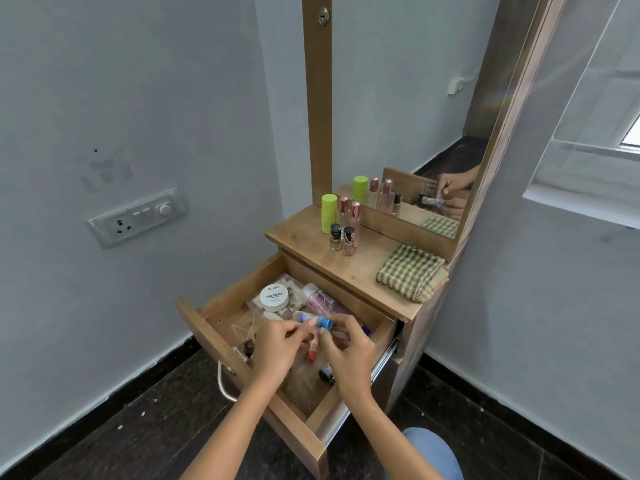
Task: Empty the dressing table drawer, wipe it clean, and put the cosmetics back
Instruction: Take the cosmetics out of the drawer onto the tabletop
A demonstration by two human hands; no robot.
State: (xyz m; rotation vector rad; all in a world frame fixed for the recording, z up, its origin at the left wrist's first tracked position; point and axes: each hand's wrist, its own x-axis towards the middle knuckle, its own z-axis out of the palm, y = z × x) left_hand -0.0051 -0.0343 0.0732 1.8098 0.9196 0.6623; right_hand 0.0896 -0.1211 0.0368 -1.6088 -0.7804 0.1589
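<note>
Bottles left of cloth on tabletop, above drawer

Pale grey walls; dark speckled floor. Switch panel at 9 o'clock, window at 3, daylight entering.

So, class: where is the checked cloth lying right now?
In the head view, the folded checked cloth lies on the right end of the dressing table top, right of the small bottles and below the mirror.

bottles crowd the tabletop's left; bare wood before the folded cloth.
</note>
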